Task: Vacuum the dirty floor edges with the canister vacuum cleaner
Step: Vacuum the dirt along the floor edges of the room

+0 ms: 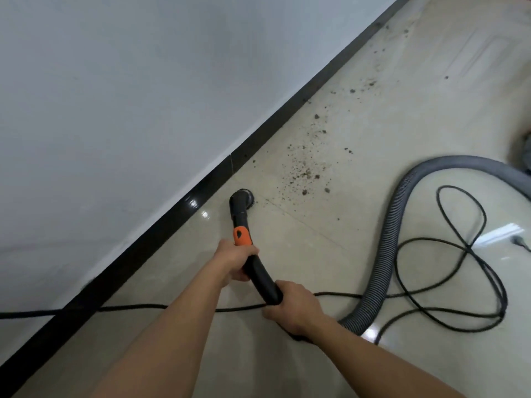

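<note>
Gripping the black wand [260, 275] with the left hand [238, 261] and the right hand [293, 308], fingers of both curled round it for steering control, the person holds the nozzle [242, 198] down just beside the baseboard [172, 214], short of the dirt [304, 173] scattered farther along it.

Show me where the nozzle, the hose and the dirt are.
nozzle [242, 198], head view, on its round black head.
hose [383, 254], head view, on its grey ribbed middle.
dirt [304, 173], head view, on the densest patch.

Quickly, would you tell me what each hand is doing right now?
Left hand: grips the vacuum handle.
Right hand: grips the same handle, nearer the hose.
</note>
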A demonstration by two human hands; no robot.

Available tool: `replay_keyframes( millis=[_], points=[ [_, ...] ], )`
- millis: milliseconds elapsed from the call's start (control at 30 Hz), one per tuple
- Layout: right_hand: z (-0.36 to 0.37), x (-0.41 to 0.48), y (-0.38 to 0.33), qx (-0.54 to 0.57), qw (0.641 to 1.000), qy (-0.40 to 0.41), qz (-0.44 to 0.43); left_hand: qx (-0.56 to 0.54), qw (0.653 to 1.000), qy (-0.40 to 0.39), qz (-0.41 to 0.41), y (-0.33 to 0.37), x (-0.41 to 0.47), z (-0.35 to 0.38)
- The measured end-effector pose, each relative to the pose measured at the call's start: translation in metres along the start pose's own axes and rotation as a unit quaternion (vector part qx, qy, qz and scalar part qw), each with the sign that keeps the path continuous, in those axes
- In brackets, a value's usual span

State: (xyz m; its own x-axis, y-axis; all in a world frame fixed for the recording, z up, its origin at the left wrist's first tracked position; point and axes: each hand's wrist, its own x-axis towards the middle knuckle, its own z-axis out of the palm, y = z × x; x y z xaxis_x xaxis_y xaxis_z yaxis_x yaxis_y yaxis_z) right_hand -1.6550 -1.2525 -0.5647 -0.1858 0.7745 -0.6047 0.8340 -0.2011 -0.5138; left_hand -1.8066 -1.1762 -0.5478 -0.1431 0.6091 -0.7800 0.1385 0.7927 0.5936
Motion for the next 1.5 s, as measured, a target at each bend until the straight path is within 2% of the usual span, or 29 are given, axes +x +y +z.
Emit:
replay_keyframes(
  millis=[133,433,533,700,800,1067,1200,1333,1500],
  points=[
    [0.021,-0.023,0.005,0.032,0.999,0.002,0.028,0.051,0.998,-0.031,-0.024,-0.012,-0.016,-0.001],
    [-0.019,-0.029,0.056,0.150,0.970,0.134,0.139,0.034,0.992,-0.099,0.069,0.017,0.011,0.110],
    [-0.007,-0.040,0.056,0.130,0.972,0.133,0.143,0.057,0.991,-0.111,0.050,0.008,0.007,0.102],
    [0.034,-0.044,0.038,0.066,0.987,0.082,0.119,0.130,0.986,-0.106,-0.010,-0.011,-0.001,0.052],
    [0.039,-0.047,0.041,0.076,0.984,0.083,0.140,0.153,0.981,-0.122,-0.006,-0.013,-0.001,0.057],
    [0.024,-0.071,0.104,0.184,0.934,0.200,0.232,0.203,0.954,-0.213,0.057,-0.007,-0.009,0.169],
    [0.016,-0.072,0.115,0.226,0.915,0.223,0.249,0.213,0.947,-0.227,0.080,-0.005,-0.008,0.199],
    [-0.001,-0.063,0.114,0.231,0.923,0.207,0.229,0.206,0.949,-0.215,0.101,0.005,0.002,0.205],
    [-0.038,-0.045,0.112,0.161,0.958,0.148,0.183,0.131,0.975,-0.153,0.089,0.026,0.006,0.190]
  ],
)
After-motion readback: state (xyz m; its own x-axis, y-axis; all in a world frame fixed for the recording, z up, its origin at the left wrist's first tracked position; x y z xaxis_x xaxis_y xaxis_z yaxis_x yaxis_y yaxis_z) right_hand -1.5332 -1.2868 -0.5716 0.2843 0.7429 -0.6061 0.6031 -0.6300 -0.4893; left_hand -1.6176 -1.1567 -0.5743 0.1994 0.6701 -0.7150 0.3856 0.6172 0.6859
